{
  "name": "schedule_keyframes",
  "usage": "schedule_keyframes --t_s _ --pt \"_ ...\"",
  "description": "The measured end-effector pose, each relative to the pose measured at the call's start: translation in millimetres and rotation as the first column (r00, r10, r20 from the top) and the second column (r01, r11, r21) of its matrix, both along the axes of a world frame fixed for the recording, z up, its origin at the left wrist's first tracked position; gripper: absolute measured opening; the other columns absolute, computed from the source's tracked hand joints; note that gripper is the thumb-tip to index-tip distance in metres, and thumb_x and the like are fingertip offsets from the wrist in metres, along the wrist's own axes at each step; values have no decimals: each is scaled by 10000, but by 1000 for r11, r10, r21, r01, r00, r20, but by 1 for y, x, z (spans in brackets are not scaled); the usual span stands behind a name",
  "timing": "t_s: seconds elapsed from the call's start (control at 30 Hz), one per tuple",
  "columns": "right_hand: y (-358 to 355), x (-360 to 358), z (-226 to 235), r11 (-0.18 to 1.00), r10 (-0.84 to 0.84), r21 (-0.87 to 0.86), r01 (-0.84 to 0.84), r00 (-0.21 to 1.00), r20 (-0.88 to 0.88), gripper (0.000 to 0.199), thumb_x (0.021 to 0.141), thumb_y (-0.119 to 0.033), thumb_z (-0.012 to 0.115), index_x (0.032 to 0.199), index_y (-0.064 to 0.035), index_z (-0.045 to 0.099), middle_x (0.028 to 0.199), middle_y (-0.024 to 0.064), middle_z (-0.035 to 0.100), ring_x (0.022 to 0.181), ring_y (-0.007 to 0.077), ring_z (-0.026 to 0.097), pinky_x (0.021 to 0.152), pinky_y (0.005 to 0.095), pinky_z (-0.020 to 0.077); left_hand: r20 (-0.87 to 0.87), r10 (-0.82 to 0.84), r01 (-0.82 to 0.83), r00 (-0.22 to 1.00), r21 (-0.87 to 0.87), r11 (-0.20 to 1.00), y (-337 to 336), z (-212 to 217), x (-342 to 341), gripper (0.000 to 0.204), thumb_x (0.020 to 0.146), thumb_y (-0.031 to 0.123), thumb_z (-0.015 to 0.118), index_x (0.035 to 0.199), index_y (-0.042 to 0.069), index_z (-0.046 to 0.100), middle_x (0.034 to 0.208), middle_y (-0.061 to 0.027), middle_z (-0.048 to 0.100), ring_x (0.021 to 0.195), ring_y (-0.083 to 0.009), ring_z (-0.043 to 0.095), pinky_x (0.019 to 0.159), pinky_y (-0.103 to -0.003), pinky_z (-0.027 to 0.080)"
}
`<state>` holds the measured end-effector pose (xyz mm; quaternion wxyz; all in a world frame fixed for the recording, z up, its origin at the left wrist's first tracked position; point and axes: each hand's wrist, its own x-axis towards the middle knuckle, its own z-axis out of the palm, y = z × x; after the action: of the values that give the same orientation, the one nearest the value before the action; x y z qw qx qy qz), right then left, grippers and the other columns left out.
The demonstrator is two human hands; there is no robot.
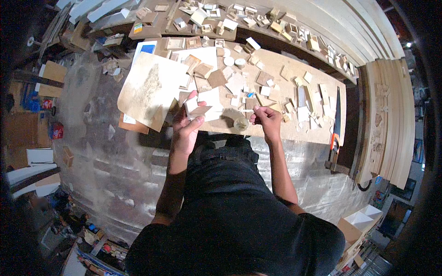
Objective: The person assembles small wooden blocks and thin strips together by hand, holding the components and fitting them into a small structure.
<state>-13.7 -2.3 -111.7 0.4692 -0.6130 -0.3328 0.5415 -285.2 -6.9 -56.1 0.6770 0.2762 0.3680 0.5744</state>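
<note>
My left hand point(186, 131) is wrapped round a small wooden box point(199, 111) with pale walls and a brown face, held above the near edge of the workbench. To its right, my right hand point(268, 120) pinches a thin pale stick point(245, 110) between thumb and fingers. The stick points left toward the box, apart from it. Whether its tip carries anything is too small to tell. Just below the stick stands a small clear round container point(240, 123) with something yellowish in it, near the bench edge.
Wooden offcuts and small boxes cover the bench point(294, 131). A large stained sheet point(152, 87) lies at the left, and a blue cap-like piece point(250, 95) lies mid-bench. A handsaw point(336, 124) lies along the right edge. Behind, a shelf holds several small wooden boxes point(281, 27). Long planks point(393, 119) stand at right.
</note>
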Motion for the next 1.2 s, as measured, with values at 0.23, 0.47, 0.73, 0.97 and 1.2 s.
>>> schedule_keyframes --t_s 0.23,0.47,0.73,0.97,1.2 --pt "5 -73 119 945 89 327 13 951 -296 122 941 -85 620 955 36 636 792 143 677 677 226 687 581 324 573 379 -51 26 924 72 997 16 28 9 741 850 3 579 1512 13 246 1303 -144 549 1247 -207 504 1086 -360 371" --pt "-4 -104 141 840 214 542 -25 933 -289 108 864 76 660 967 85 629 879 196 690 766 252 712 670 344 613 515 -84 2 853 158 987 18 52 1 771 864 56 608 1524 20 212 1368 -157 520 1290 -215 487 1105 -385 374" --pt "-5 -119 139 814 170 576 -76 979 -111 108 807 97 713 894 75 654 874 182 701 733 198 699 654 279 576 503 -95 11 859 168 986 15 65 -1 870 819 139 700 1530 36 208 1368 -131 524 1287 -223 488 1116 -395 349" --pt "-5 -120 134 750 -3 662 -10 1000 18 125 778 82 743 870 36 673 848 161 713 738 154 683 631 261 539 513 -145 39 846 212 976 15 70 -3 908 809 116 709 1535 28 170 1331 -135 539 1268 -231 501 1125 -395 334" --pt "-14 -115 143 683 -45 727 -76 988 145 140 759 84 756 853 31 668 846 162 716 759 172 694 674 270 556 546 -100 -32 832 227 973 11 76 4 890 826 87 685 1533 11 149 1326 -158 538 1262 -243 505 1127 -401 325"
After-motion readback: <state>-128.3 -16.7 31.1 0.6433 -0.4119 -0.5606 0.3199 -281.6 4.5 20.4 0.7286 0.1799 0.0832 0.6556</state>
